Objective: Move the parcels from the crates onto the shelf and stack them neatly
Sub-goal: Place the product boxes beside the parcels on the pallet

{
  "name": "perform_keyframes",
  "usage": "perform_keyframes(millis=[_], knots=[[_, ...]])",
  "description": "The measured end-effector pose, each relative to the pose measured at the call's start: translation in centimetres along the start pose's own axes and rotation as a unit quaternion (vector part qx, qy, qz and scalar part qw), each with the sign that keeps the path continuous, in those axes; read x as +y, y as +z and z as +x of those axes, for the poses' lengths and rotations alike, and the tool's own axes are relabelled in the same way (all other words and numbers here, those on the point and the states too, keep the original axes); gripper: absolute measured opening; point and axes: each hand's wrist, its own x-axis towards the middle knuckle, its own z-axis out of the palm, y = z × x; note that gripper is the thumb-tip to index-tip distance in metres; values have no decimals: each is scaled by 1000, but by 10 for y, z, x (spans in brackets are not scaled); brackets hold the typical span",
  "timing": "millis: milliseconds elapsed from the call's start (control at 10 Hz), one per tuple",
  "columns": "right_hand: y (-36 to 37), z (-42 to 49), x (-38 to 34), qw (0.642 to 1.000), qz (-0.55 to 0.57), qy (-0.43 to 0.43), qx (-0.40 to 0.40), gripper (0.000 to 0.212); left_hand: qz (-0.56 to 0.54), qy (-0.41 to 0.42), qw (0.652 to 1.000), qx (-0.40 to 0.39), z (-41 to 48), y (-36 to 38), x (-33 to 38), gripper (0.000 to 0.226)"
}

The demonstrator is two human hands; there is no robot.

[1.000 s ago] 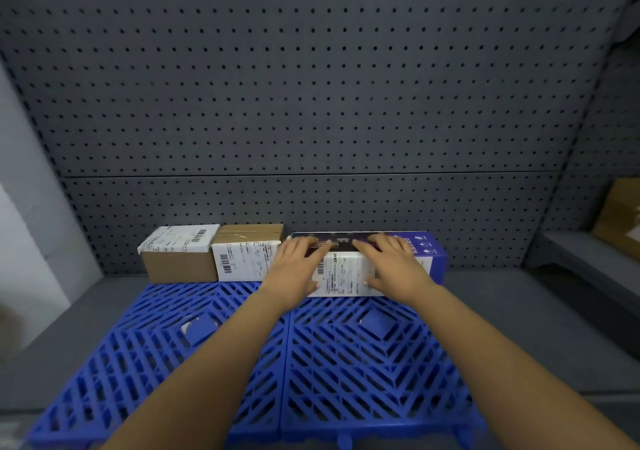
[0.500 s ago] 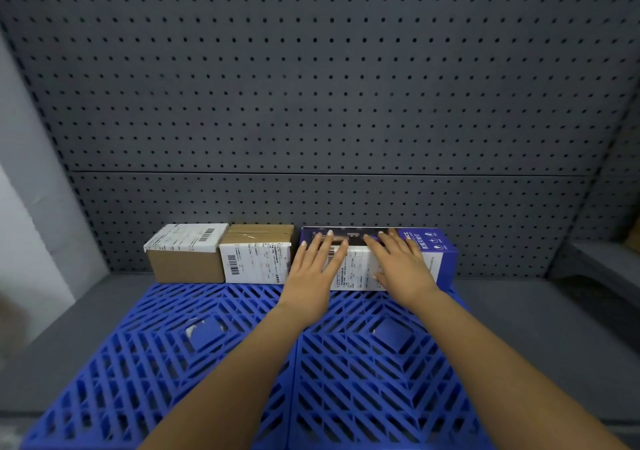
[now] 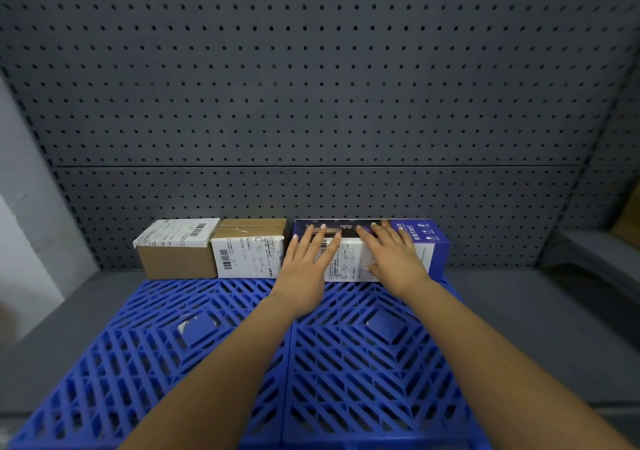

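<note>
Grey pegboard [image 3: 311, 103] backs the shelf [image 3: 526, 311]. Your left hand [image 3: 304, 266] and right hand [image 3: 394, 259] lie flat, fingers straight, on the long blue parcel [image 3: 439, 252] at the blue pallet's [image 3: 207, 345] back edge. You seem to be squaring it into the row; next, let go and fetch another.

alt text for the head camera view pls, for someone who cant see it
The left hand and right hand lie flat, fingers straight, on a long blue parcel at the back of a blue slatted pallet. Two smaller labelled cardboard parcels stand in a row to its left, before a grey pegboard wall.
</note>
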Motion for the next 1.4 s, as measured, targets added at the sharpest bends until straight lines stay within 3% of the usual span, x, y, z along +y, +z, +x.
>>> perform_keyframes(millis=[1000,1400], knots=[[-14,-11,-1,1000,8,8,-1,72,-6,8,1000,12,-5,-21,1,67],[-75,-95,-136,986,97,-126,52,62,-54,-51,991,107,-155,-109,-23,61]])
